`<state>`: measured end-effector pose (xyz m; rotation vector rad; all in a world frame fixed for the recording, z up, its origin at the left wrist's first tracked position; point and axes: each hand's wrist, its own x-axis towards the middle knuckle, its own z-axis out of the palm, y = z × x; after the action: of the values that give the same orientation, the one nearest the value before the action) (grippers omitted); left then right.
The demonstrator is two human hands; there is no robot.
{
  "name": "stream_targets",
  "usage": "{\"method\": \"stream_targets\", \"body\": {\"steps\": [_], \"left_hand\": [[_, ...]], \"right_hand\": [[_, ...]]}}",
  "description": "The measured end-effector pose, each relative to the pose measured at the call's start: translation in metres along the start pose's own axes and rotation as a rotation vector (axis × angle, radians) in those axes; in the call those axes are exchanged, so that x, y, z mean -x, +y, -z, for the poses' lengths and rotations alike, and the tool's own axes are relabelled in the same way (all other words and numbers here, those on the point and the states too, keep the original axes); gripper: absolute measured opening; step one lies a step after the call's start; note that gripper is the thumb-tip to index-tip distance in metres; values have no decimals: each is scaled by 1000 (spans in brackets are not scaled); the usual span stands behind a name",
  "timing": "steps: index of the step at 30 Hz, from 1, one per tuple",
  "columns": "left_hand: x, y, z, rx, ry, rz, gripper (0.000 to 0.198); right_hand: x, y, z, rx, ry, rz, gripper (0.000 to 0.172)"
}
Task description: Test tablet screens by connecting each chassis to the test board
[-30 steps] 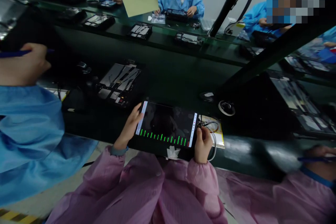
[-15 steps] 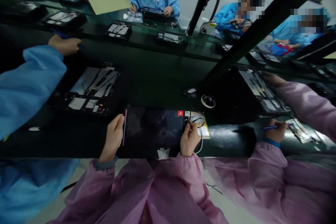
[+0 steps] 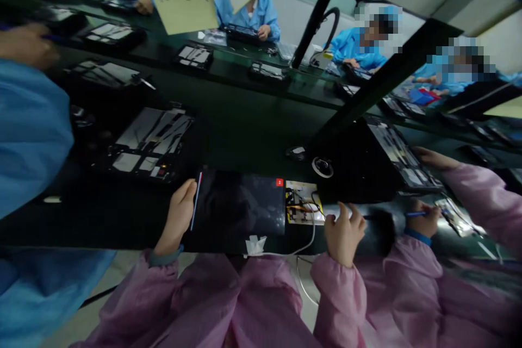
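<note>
A dark flat screen panel (image 3: 240,204) with a red square at its upper right corner lies near the table's front edge. My left hand (image 3: 179,212) grips the panel's left edge. To the right of the panel sits a small board with wires (image 3: 304,204), a pale cable running down from it. My right hand (image 3: 345,231) is right of that board, fingers curled and apart; a thin dark item seems to lie by the fingertips, too blurred to name. White tape (image 3: 255,244) sticks at the panel's lower edge.
An opened device (image 3: 150,141) lies at the left, another (image 3: 402,152) at the right by a co-worker's hands. A black post (image 3: 367,76) slants across the table. Near it are a mouse (image 3: 297,152) and a round ring (image 3: 322,167). A blue-sleeved arm reaches in from the left.
My right hand has left the panel's right edge and the wires and moved right, its fingers opening. My left hand stays on the panel. The blue-sleeved arm has shifted left.
</note>
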<state>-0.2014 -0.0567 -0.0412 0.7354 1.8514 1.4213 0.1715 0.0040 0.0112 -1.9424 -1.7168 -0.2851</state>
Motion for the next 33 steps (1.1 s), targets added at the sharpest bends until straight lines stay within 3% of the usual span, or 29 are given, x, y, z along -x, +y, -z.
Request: {"method": "stream_targets", "body": {"steps": [2, 5, 8, 10, 13, 16, 19, 21, 23, 27, 30, 33], "left_hand": [[0, 6, 0, 15, -16, 19, 40], [1, 16, 0, 22, -56, 15, 37], [1, 22, 2, 33, -107, -2, 37], [0, 22, 2, 41, -118, -16, 37], [-2, 20, 2, 56, -106, -22, 38], [-2, 21, 3, 128, -107, 30, 41], [1, 24, 4, 201, -85, 121, 47], [3, 25, 5, 226, -85, 148, 51], [5, 26, 6, 239, -101, 139, 52], [5, 26, 8, 182, -162, 64, 44], [5, 26, 6, 88, -220, -18, 44], [5, 26, 3, 7, -231, -70, 47]], "right_hand": [[-10, -46, 3, -179, -39, 247, 34], [-18, -146, -7, -507, -370, 617, 32], [-20, -235, -32, -467, -602, 790, 25], [-20, -271, -47, -368, -704, 858, 20], [-18, -288, -55, -287, -659, 928, 15], [-13, -273, -42, -353, -568, 999, 18], [-9, -230, -16, -589, -631, 984, 17], [-9, -190, 2, -760, -717, 816, 14], [-13, -145, 17, -893, -778, 544, 15], [-22, -68, 33, -1152, -621, 32, 17], [-23, -37, 36, -1276, -505, -140, 19], [-20, -23, 38, -1331, -379, -181, 20]]}}
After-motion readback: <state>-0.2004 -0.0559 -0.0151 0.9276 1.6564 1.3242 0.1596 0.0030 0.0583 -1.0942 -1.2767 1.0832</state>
